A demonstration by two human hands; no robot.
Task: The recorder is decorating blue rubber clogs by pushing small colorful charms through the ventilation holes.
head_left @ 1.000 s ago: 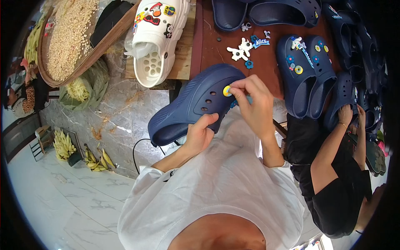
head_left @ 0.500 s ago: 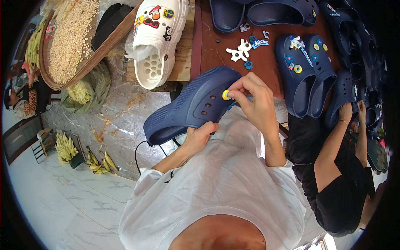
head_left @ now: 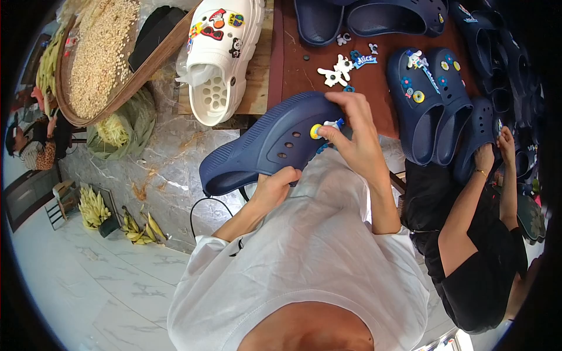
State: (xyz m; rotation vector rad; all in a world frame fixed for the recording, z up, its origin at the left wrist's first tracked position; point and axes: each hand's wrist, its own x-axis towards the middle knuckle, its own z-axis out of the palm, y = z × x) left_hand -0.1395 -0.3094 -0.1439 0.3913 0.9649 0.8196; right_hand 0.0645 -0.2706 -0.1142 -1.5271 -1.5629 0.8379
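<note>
A navy clog [head_left: 257, 140] is held tilted above my lap, its side holes facing up. My left hand [head_left: 275, 188] is closed on its near edge, the fingers inside the opening out of sight. My right hand [head_left: 358, 131] wraps round the toe end. Its thumb rests against a round yellow shoe charm [head_left: 315, 131] set at the clog's holes. Next to that thumb a white and blue charm [head_left: 333, 124] shows on the clog, partly covered by the hand. White animal-shaped charms [head_left: 335, 72] and a blue tag charm [head_left: 366, 60] lie on the brown table beyond.
A decorated white clog [head_left: 213, 64] stands at the table's left edge. More navy clogs [head_left: 415, 105] crowd the right side, where a co-worker's hands [head_left: 485, 158] handle one. A basket of pale grains [head_left: 96, 58] is at far left, with a bag of shreds [head_left: 114, 130] below it.
My right hand has gone from pinching the yellow charm to opening over the toe, thumb on the charm. The clog has tipped slightly, uncovering the white and blue charm.
</note>
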